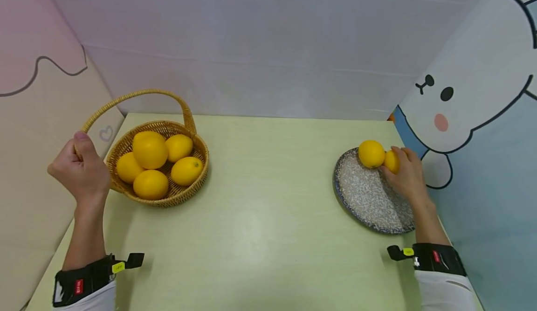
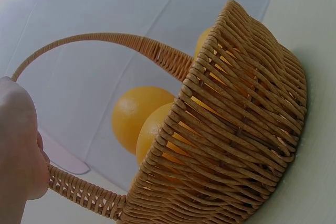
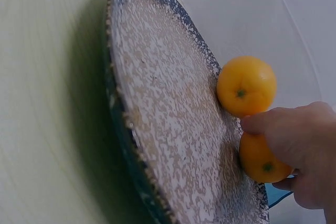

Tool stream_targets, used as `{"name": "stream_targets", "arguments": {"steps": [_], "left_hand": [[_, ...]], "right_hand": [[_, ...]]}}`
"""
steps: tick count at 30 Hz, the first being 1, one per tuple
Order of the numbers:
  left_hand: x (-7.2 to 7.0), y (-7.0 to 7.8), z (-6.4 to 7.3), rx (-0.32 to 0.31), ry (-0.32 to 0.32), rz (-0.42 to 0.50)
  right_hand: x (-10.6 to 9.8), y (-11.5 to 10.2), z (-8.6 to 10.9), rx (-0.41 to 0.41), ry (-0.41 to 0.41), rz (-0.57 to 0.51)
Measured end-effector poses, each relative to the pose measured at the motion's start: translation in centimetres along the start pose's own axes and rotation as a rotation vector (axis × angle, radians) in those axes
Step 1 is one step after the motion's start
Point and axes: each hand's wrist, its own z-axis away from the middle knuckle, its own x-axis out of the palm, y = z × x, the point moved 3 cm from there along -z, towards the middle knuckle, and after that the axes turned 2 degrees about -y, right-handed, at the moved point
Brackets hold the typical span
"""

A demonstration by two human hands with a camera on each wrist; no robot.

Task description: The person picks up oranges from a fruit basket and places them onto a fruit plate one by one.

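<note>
A wicker basket stands at the table's left with several yellow-orange fruits like oranges in it. My left hand grips the arched handle on its left side; the left wrist view shows the same handle and the woven wall. At the right lies a speckled grey plate with a dark rim. On its far part sits one orange. Just beside it my right hand holds a second orange between thumb and fingers, at the plate's surface.
The pale green table stretches between basket and plate. A white cloth wall rises behind it. On the right stands a panel with a cartoon animal, close to my right arm; a pink and cream panel is on the left.
</note>
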Motion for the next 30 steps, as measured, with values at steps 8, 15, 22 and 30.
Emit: {"name": "stream_targets", "arguments": {"steps": [8,15,22,30], "left_hand": [[0.0,0.2,0.0,0.011,0.003,0.005],[0.0,0.5,0.1,0.01,0.001,0.015],[0.0,-0.4,-0.1,0.01,0.002,0.014],[0.0,-1.6,-0.4,0.019,-0.005,-0.002]], "right_hand": [[-0.3,0.0,-0.1,0.006,-0.027,-0.004],[-0.8,-0.2,0.3,0.026,-0.058,-0.021],[-1.7,-0.6,0.6,-0.005,-0.059,-0.04],[-2.9,-1.5,0.8,-0.024,-0.058,-0.06]]}}
